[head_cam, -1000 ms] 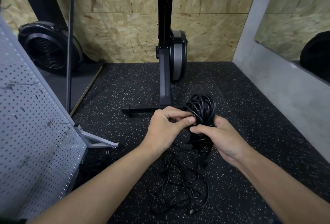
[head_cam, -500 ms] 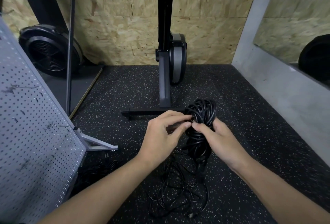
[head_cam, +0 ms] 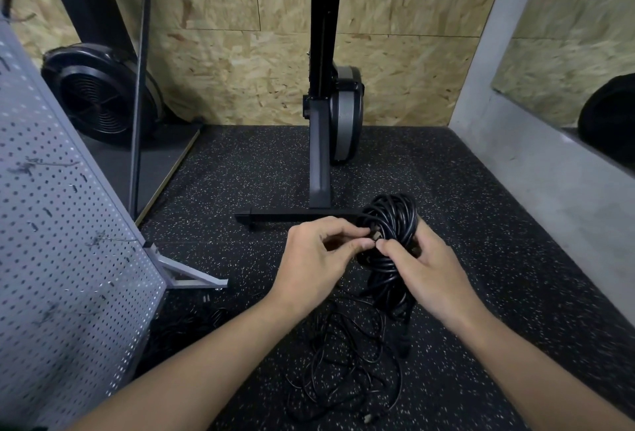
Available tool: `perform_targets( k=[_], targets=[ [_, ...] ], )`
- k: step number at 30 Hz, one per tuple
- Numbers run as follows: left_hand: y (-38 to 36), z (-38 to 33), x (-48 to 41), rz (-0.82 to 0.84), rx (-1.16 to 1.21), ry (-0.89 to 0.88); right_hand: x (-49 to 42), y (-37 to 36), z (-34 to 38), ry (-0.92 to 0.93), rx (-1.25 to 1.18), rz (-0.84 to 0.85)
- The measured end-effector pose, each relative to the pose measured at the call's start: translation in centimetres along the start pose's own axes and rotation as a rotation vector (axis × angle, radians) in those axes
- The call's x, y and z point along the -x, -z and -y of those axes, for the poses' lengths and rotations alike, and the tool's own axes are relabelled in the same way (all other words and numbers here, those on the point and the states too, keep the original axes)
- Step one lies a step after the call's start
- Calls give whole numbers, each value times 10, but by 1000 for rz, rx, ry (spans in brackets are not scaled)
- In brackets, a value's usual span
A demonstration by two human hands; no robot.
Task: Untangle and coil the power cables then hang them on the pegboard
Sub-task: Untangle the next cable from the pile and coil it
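A coiled black power cable [head_cam: 391, 221] hangs in the air in front of me, its loops bunched at the middle. My right hand [head_cam: 427, 269] grips the coil's waist from the right. My left hand [head_cam: 319, 255] pinches the cable's end at the coil's left side, thumb and forefinger meeting the right hand's fingertips. Below the hands a thin black cable [head_cam: 347, 365] lies tangled on the speckled floor. The grey pegboard [head_cam: 58, 248] stands at the left, tilted, with several small hooks on it.
A black machine stand [head_cam: 319, 169] with a crossbar foot rises behind the coil. A black fan housing [head_cam: 99, 97] sits at the back left. The pegboard's metal foot [head_cam: 185, 272] juts onto the floor. A concrete ledge [head_cam: 549, 186] borders the right side.
The coil and both hands stay at about the same spot. My left fingers have shifted along the cable's end at the coil's waist, and the view has tilted slightly down.
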State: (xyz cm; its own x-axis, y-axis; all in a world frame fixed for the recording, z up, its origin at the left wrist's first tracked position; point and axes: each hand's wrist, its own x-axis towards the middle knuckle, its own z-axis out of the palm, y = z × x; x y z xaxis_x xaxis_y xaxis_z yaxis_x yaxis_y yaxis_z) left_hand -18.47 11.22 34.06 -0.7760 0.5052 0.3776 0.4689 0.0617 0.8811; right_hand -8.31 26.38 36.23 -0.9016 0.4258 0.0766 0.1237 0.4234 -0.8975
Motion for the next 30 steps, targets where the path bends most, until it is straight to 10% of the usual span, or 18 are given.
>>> perform_targets(
  k=[30],
  targets=[
    [-2,-18,3,-16,-153,165,-9,4,-6,-178,-426,116]
  ],
)
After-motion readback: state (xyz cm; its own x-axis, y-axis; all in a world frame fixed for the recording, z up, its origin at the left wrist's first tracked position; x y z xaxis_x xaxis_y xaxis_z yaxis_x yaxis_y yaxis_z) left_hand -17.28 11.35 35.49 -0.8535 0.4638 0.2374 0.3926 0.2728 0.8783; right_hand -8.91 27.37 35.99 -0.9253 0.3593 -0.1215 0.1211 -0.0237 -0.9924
